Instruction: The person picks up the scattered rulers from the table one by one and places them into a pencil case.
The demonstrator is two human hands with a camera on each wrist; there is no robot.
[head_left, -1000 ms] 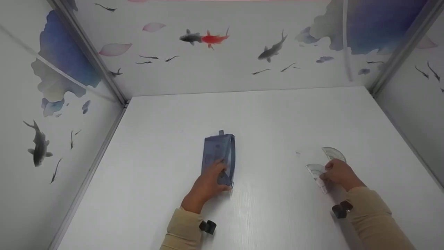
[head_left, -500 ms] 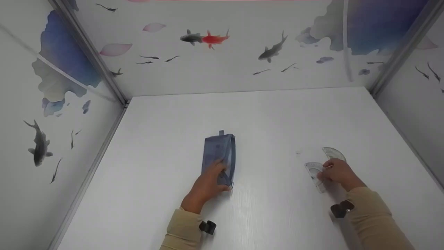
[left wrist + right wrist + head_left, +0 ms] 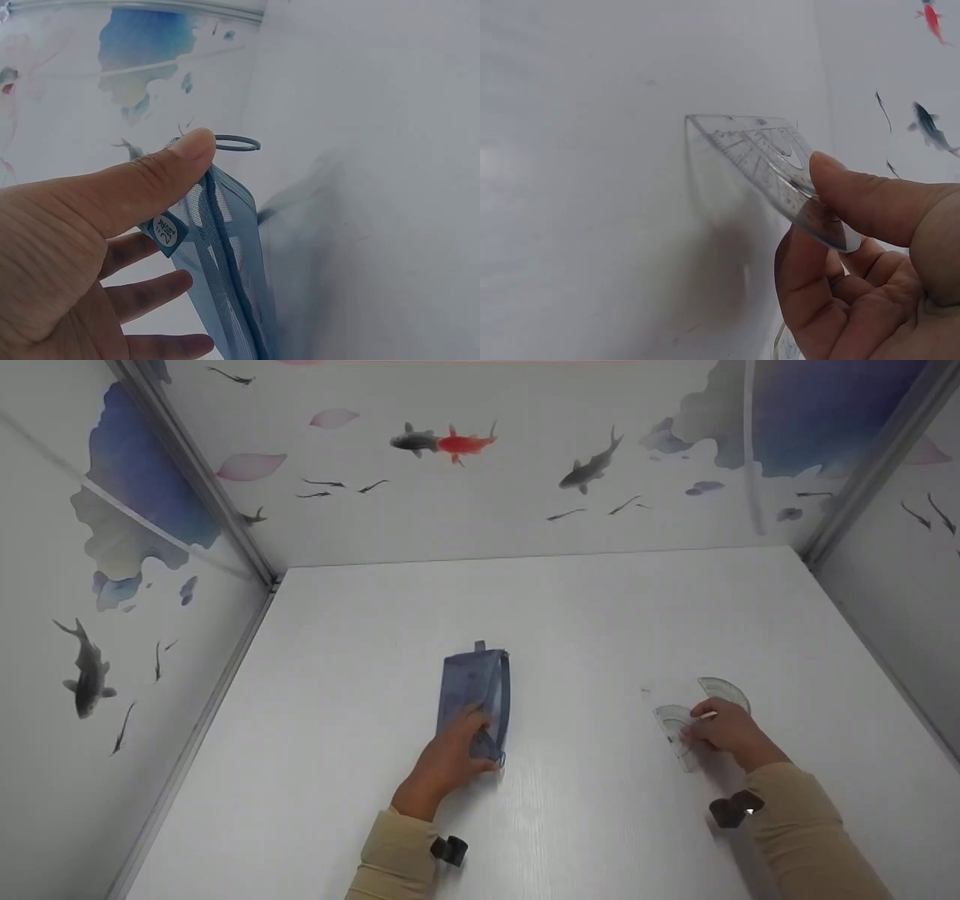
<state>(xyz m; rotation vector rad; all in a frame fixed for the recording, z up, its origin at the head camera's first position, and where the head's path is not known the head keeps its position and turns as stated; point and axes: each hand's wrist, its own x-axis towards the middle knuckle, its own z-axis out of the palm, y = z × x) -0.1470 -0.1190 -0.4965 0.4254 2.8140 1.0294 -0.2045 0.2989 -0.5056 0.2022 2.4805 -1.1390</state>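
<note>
My left hand (image 3: pixel 446 761) grips the near end of a blue mesh zipper pouch (image 3: pixel 459 682), which lies lengthwise on the white table. In the left wrist view my thumb presses the pouch's end beside a cord loop (image 3: pixel 238 142), and a small round-printed tag (image 3: pixel 166 231) hangs there. Thumb and fingers of my right hand (image 3: pixel 731 731) pinch a clear protractor (image 3: pixel 671 724) by one side, held tilted off the table. A second clear protractor (image 3: pixel 724 690) lies just beyond that hand, partly hidden by it.
A faint small mark or clear item (image 3: pixel 646 690), too indistinct to name, is left of the second protractor. White panels printed with fish enclose the table (image 3: pixel 570 615) at the back, left and right.
My right hand has shifted slightly left and away from me with the protractor, whose tilt has changed a little. Left hand and pouch stay put.
</note>
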